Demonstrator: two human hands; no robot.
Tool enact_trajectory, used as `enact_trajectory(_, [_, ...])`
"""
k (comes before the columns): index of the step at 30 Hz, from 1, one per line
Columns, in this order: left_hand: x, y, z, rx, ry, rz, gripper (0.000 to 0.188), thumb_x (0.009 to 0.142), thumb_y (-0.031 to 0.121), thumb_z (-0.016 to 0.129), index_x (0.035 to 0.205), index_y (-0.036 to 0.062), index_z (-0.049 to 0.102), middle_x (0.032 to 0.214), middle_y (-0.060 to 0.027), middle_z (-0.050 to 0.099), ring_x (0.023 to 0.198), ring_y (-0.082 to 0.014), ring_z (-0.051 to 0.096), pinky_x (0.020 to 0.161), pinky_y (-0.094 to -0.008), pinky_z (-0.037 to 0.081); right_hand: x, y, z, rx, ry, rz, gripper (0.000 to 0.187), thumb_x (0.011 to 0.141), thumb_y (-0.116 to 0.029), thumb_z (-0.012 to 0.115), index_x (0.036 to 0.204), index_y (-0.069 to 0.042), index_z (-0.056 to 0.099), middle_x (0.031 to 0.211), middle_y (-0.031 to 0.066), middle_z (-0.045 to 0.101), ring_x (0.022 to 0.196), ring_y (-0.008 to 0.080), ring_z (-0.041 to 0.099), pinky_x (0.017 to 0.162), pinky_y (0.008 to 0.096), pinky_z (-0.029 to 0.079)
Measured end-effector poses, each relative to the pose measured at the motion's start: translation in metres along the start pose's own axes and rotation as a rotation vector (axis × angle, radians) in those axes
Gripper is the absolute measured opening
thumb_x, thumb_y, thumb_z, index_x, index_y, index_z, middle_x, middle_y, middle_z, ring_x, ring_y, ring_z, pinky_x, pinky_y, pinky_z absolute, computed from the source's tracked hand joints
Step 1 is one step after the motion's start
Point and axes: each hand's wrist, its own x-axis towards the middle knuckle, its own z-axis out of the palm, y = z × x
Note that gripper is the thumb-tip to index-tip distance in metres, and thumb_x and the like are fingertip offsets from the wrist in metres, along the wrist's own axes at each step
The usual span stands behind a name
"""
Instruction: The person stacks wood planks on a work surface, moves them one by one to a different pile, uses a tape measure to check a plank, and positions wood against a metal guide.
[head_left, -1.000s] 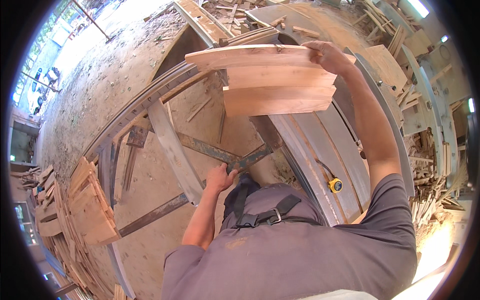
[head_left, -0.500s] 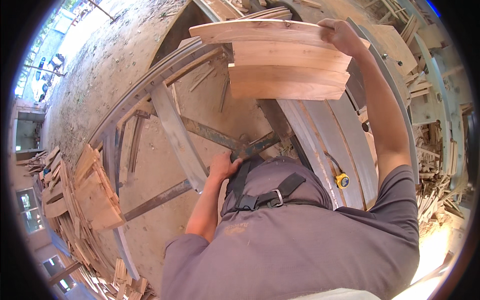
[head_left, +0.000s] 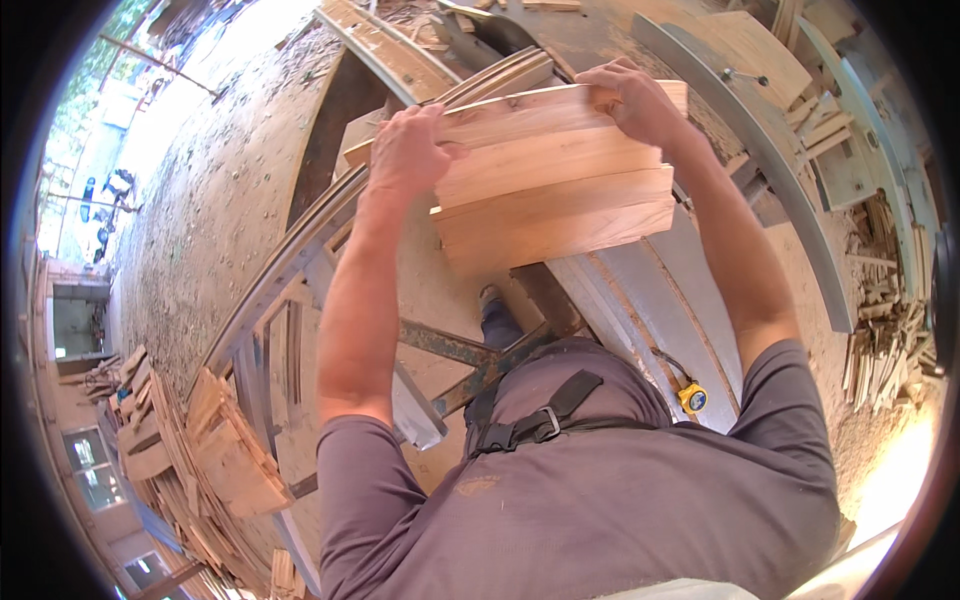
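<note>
Several pale wooden boards lie one behind another in front of me. The farthest and longest is the top board (head_left: 525, 112); below it are a middle board (head_left: 550, 165) and a near board (head_left: 560, 218). My left hand (head_left: 408, 148) is closed over the left part of the top board. Toward its right end, my right hand (head_left: 635, 102) grips the same board from above, fingers bent over the far edge. What the undersides of the boards rest on is partly hidden. A yellow tape measure (head_left: 691, 398) sits close to my waist on the grey metal surface (head_left: 690, 290).
Rusty metal bars (head_left: 445, 350) cross low in front of me. A curved metal rail (head_left: 270, 290) runs along the left. Wood offcuts (head_left: 235, 450) are piled at left, with more scrap wood (head_left: 880, 350) at right. A long grey beam (head_left: 760, 150) stands beyond my right arm.
My left hand has left the metal bars and moved up onto the left part of the top board. The boards are now tilted, and my right hand sits farther in from the right end.
</note>
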Motion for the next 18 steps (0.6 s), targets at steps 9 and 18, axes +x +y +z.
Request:
enact_trajectory(9, [0.013,-0.062,0.078,-0.267,-0.144,-0.358,0.043,0.084,0.038,0.070,0.113,0.0062,0.075,0.091,-0.0156,0.075,0.089,-0.0282,0.072,0.080,-0.0396,0.052,-0.270,-0.021,0.006,0.021,0.225,0.651,0.041,0.075,0.007,0.069,0.115,-0.003,0.068,0.119,0.0149,0.068,0.115,0.0335,0.061,0.104,0.0400,0.046])
enact_trajectory(18, [-0.007,-0.082,0.105,-0.487,-0.196,-0.406,0.039,0.092,0.026,0.071,0.117,-0.0026,0.072,0.099,-0.0097,0.076,0.092,-0.0153,0.070,0.083,-0.0275,0.052,-0.367,-0.127,0.021,-0.098,-0.085,0.905,0.063,0.069,-0.005,0.079,0.129,-0.003,0.060,0.143,0.0207,0.049,0.136,0.0413,0.041,0.114,0.0513,0.033])
